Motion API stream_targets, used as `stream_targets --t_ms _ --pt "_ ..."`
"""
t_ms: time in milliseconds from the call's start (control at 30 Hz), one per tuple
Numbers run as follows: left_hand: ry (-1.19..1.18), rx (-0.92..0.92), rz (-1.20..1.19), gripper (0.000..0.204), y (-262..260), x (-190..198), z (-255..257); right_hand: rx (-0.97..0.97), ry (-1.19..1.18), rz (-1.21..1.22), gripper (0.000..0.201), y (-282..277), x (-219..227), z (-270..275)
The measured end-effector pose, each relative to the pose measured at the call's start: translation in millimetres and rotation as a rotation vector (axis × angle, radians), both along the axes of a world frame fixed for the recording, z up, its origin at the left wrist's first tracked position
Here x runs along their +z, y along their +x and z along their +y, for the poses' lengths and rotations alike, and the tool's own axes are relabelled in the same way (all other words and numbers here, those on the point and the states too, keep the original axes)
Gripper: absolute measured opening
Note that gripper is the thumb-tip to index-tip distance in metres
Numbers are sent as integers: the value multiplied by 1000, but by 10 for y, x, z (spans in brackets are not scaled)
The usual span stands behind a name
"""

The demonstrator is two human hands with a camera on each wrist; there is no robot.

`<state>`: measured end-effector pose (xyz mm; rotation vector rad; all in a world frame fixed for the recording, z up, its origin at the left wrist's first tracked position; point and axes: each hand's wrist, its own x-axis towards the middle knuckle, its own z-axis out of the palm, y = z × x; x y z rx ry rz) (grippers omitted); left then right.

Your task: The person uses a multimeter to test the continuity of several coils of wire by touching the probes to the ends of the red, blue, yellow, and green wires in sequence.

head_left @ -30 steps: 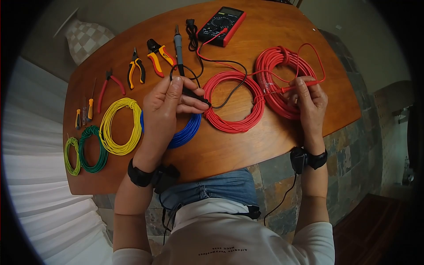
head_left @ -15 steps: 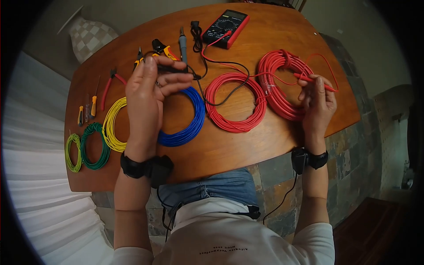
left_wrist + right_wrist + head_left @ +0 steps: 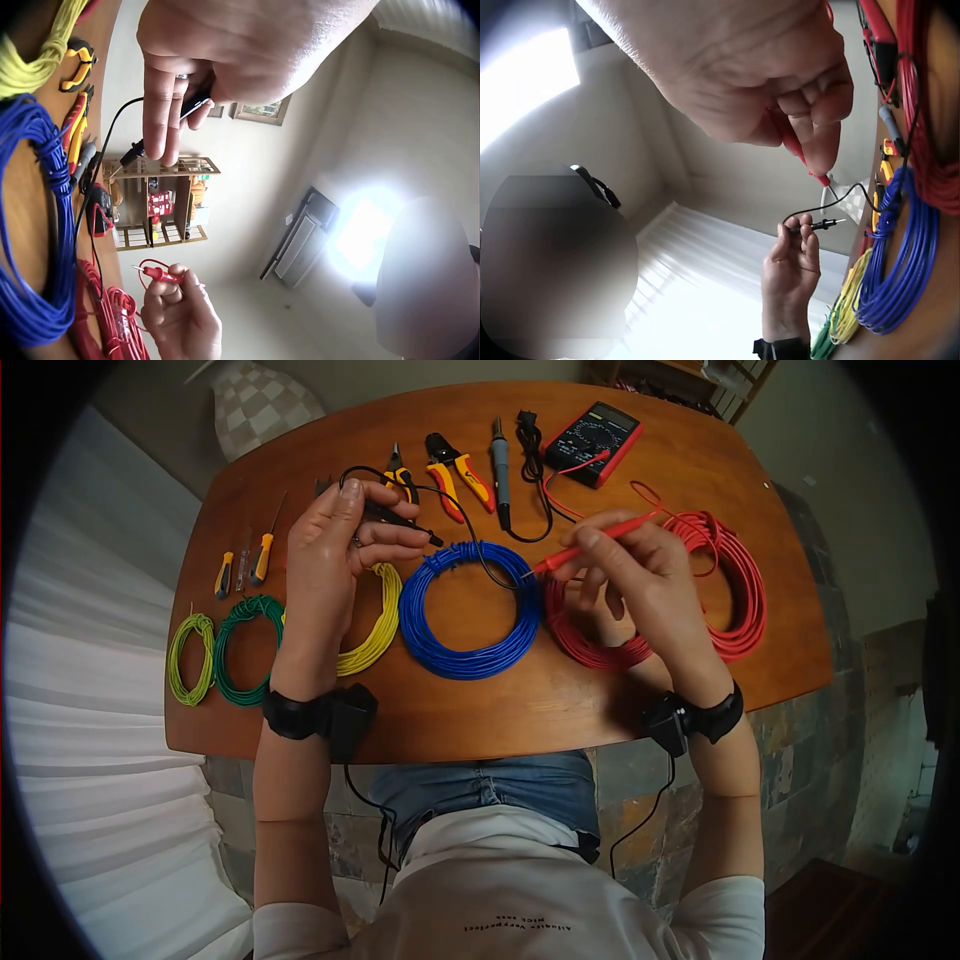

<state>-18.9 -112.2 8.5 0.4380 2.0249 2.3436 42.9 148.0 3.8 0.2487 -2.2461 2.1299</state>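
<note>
My left hand (image 3: 345,540) pinches a black multimeter probe (image 3: 400,520) above the yellow wire coil (image 3: 375,635), tip pointing right. The left wrist view shows that black probe (image 3: 161,127) between thumb and fingers. My right hand (image 3: 625,575) pinches a red probe (image 3: 575,550), its tip over the right edge of the blue wire coil (image 3: 468,610). In the right wrist view the red probe (image 3: 802,154) sticks out from curled fingers. Both leads run back to the black-and-red multimeter (image 3: 592,442). Under my right hand lie two red wire coils (image 3: 735,585).
Along the far side of the wooden table (image 3: 500,705) lie small screwdrivers (image 3: 245,565), pliers and cutters (image 3: 450,470), and a soldering iron (image 3: 498,460). Light green (image 3: 190,658) and dark green coils (image 3: 245,650) sit at the left. A white curtain hangs left.
My right hand swung left with the red probe from the far red coil to the blue coil's edge. The left hand lifted the black probe up and left. The camera view shifted left.
</note>
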Motion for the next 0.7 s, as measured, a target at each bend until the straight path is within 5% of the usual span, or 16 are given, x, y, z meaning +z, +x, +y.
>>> stream_targets --t_ms 233,700 --pt "-75 106 4 34 11 -147 -160 185 237 -20 25 -282 -95 -470" --pt "14 143 26 33 19 -249 -170 -4 110 -18 27 -463 -443 -558"
